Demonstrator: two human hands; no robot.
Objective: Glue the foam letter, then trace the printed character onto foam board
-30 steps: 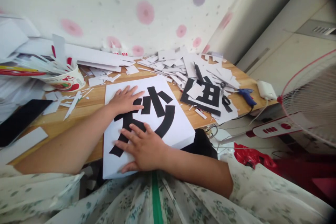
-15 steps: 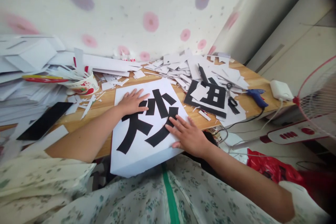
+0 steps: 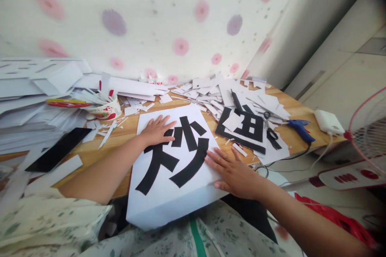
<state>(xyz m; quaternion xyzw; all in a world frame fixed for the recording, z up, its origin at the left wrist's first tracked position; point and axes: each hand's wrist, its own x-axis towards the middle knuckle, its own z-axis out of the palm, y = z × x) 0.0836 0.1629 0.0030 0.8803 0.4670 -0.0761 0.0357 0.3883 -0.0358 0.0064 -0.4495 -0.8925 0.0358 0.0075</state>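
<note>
A white board lies in front of me, its near end jutting past the table edge toward my lap. On it sits a large black cut-out character made of thick strokes. My left hand rests flat on the character's upper left part, fingers spread, covering some strokes. My right hand lies with fingers stretched out on the board's right side, fingertips at the edge of the long curved stroke. Neither hand grips anything.
Right of the board lies another black character piece with white scrap on it, near scissors and a blue glue gun. White offcuts pile up behind. At left are a paper cup, a black strip and stacked white sheets.
My right hand has slid right, off the long curved stroke to its edge. The left hand stays on the character's upper left. My view has tilted up slightly.
</note>
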